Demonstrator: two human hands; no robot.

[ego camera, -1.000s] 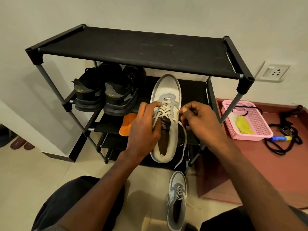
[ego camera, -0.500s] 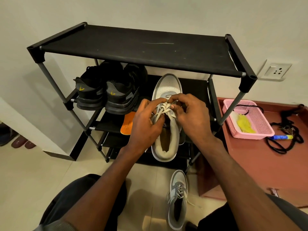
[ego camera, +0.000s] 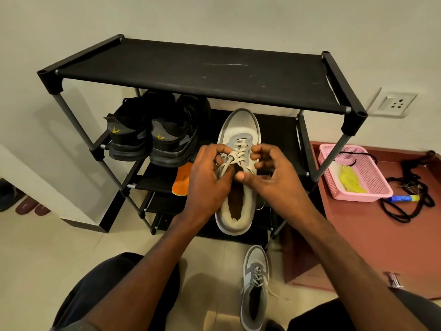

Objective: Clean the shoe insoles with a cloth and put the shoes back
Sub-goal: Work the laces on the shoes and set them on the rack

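Starting at the far left edge of the floor, dark slippers lie partly behind a white wall corner. Next comes the black shoe rack, its top shelf bare fabric. On the left end of the second shelf stand 2 black sneakers, heels toward the camera, each with a small yellow mark at the heel. Below them, at the front edge of the third shelf, an orange insole shows past the left wrist.

In front of the middle of the rack is the white-and-grey sneaker, toe pointing at the wall, its collar open toward the camera — both hands work at its laces. The left hand has its fingers curled around the laces on the shoe's left side. The right hand has its fingers bent over the right side of the lacing, thumb tip pressed at the tongue; whether it pinches a lace I cannot tell. Beneath, on the pale tiled floor between the person's knees, the matching second sneaker lies with loose laces.

Right of the rack a reddish-brown ledge carries a pink perforated basket with a yellow cloth inside — beside it a blue-and-yellow tube and a tangled black cord. A white wall socket sits above.
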